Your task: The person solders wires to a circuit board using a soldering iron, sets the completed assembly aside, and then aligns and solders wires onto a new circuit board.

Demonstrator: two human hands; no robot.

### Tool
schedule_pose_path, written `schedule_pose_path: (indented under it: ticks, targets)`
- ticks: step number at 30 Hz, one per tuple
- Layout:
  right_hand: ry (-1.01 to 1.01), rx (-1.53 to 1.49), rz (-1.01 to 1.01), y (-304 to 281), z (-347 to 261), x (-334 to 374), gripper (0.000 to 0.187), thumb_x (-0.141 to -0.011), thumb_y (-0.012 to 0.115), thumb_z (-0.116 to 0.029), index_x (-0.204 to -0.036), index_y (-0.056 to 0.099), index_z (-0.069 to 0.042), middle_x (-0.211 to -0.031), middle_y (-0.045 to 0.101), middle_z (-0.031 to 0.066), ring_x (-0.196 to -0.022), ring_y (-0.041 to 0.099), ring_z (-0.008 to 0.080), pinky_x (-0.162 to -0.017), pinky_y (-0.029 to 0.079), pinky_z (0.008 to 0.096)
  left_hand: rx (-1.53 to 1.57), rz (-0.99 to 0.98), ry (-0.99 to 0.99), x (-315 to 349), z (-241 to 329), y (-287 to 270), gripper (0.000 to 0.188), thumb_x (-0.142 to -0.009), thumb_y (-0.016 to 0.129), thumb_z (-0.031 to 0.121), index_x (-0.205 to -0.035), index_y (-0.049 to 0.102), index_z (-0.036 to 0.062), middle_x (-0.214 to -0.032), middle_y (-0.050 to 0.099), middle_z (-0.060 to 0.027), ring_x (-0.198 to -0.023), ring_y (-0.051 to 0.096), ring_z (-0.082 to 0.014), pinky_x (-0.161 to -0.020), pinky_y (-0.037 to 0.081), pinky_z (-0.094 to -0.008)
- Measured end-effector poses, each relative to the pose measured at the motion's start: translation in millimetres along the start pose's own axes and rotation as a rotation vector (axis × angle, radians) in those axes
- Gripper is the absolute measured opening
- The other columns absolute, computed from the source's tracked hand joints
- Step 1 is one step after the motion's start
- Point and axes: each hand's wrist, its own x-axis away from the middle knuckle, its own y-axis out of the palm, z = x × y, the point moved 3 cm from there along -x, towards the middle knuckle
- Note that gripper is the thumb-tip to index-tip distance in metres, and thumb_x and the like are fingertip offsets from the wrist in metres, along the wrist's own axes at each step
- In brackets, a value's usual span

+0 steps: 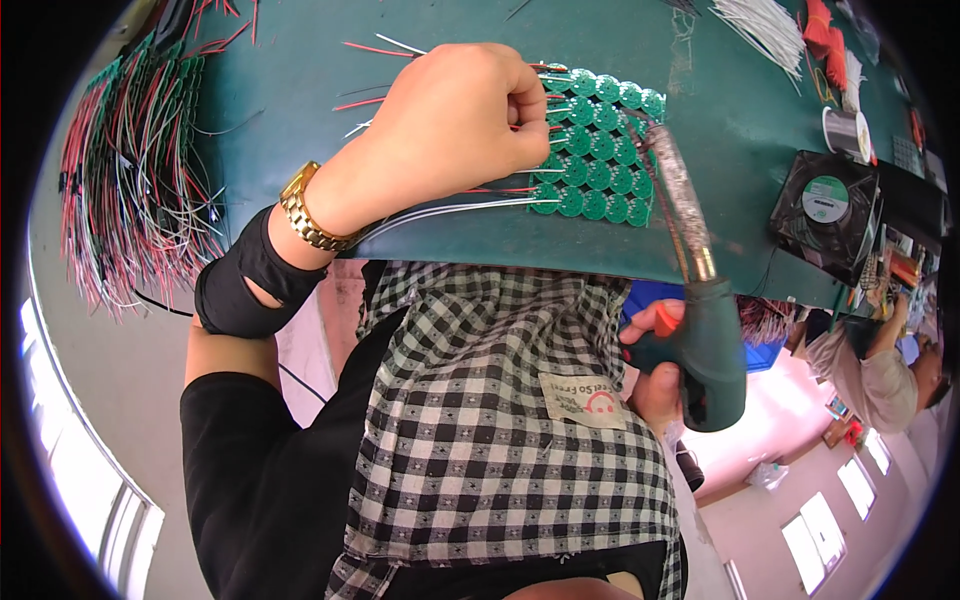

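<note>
My left hand (465, 110) is closed over the left edge of a sheet of round green circuit boards (598, 150), its fingertips pinched on a thin wire whose end is mostly hidden by the fingers. Red and white wires (470, 205) run leftward from the boards' left side, below and behind that hand. A dark green soldering gun (712, 350) is gripped in my right hand (655, 365), with a finger by its red trigger. The gun's metal barrel points up and away, its tip close to the sheet's upper right corner.
Bundles of red, white and black wires (130, 190) hang over the table's left end. A black fan (826, 212) and a solder spool (847, 134) stand at the right. White wires (760, 35) lie at the back. Another person (870, 370) sits at far right.
</note>
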Motion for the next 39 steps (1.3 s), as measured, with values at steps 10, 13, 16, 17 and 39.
schedule_pose_path:
  ticks: [10, 13, 16, 17, 39]
  targets:
    - [-0.214, -0.152, -0.025, 2, 18, -7, 0.06, -0.085, 0.062, -0.044, -0.119, 0.047, 0.003, -0.095, 0.056, 0.0156, -0.075, 0.057, 0.0199, -0.066, 0.049, 0.0319, 0.052, -0.068, 0.182, 3, -1, -9, 0.007, -0.07, 0.065, 0.007, -0.07, 0.059, 0.0024, -0.068, 0.056, -0.0093, -0.06, 0.056, -0.0228, -0.056, 0.046, -0.0312]
    - [-0.146, -0.152, -0.156, 8, 20, -13, 0.057, -0.089, 0.058, -0.041, -0.123, 0.044, 0.003, -0.097, 0.056, 0.0148, -0.078, 0.057, 0.0196, -0.071, 0.048, 0.0324, 0.127, -0.214, 0.174, 2, -8, -40, 0.007, -0.073, 0.063, 0.007, -0.076, 0.06, 0.0017, -0.072, 0.058, -0.0118, -0.066, 0.059, -0.0236, -0.061, 0.048, -0.0321]
    - [-0.125, -0.215, -0.138, 10, 24, -14, 0.057, -0.091, 0.056, -0.04, -0.125, 0.04, 0.002, -0.097, 0.056, 0.0149, -0.078, 0.057, 0.0198, -0.072, 0.048, 0.0325, -0.3, 0.307, 0.103, -7, -45, -99, 0.011, -0.075, 0.059, 0.006, -0.084, 0.062, 0.0013, -0.079, 0.06, -0.0143, -0.073, 0.06, -0.0279, -0.066, 0.049, -0.0344]
    - [-0.138, -0.222, -0.147, 9, 26, -17, 0.057, -0.091, 0.056, -0.04, -0.125, 0.04, 0.002, -0.097, 0.056, 0.0149, -0.078, 0.057, 0.0198, -0.072, 0.048, 0.0325, -0.453, 0.457, 0.018, -12, -61, -121, 0.014, -0.076, 0.057, 0.005, -0.088, 0.063, 0.0016, -0.082, 0.06, -0.0154, -0.078, 0.061, -0.029, -0.068, 0.049, -0.0355]
    - [-0.14, -0.262, -0.344, 6, 24, -21, 0.05, -0.094, 0.051, -0.033, -0.128, 0.039, 0.001, -0.105, 0.053, 0.0145, -0.086, 0.056, 0.0197, -0.079, 0.047, 0.0355, -0.833, 0.639, -0.075, -48, -168, -197, 0.022, -0.077, 0.065, 0.02, -0.098, 0.069, 0.0149, -0.078, 0.064, -0.0144, -0.077, 0.064, -0.0284, -0.074, 0.051, -0.0374]
